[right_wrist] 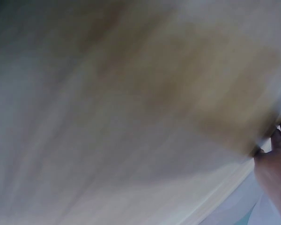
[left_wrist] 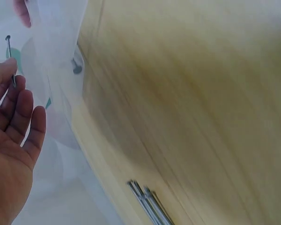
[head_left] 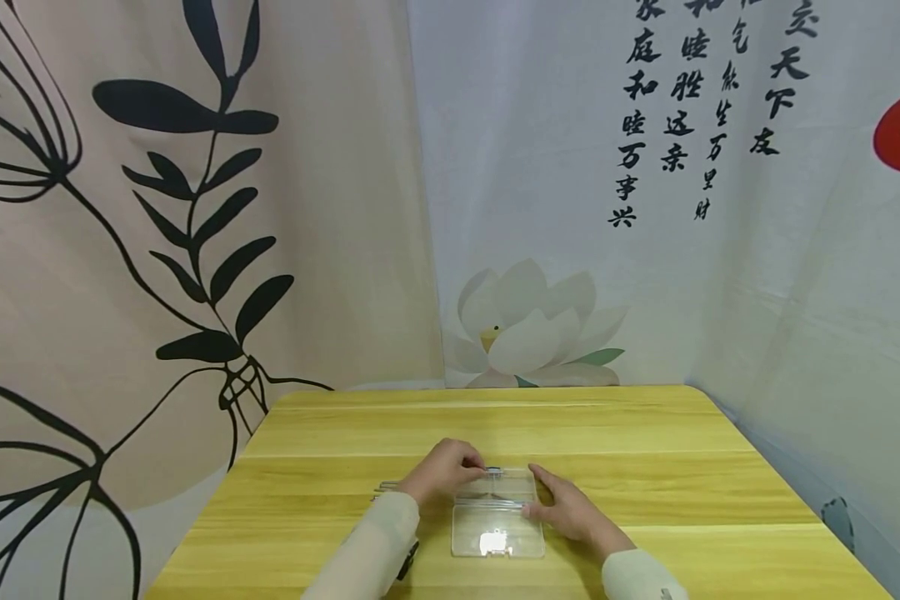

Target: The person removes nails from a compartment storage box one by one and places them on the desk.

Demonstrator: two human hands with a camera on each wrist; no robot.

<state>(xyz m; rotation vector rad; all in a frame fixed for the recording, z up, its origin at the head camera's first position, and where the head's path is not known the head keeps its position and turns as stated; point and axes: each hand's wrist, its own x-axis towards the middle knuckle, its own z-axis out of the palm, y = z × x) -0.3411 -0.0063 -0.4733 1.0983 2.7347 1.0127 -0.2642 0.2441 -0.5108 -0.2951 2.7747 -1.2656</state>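
A clear plastic box (head_left: 498,530) lies opened out on the table, one half nearer me and the other beyond the hinge. My left hand (head_left: 444,472) is at the far half's left side, pinching a thin metal nail (left_wrist: 10,47) between thumb and fingertips. Another nail (left_wrist: 77,68) shows through the clear plastic in the left wrist view. At the box's right side, my right hand (head_left: 567,506) grips the edge, thumb near the hinge and fingers at the far corner. The right wrist view is blurred and shows that hand only at its edge.
Several loose nails (left_wrist: 150,204) lie together on the wooden table (head_left: 630,433), left of the box and partly behind my left hand in the head view. A printed cloth (head_left: 360,208) hangs beyond the table's far edge.
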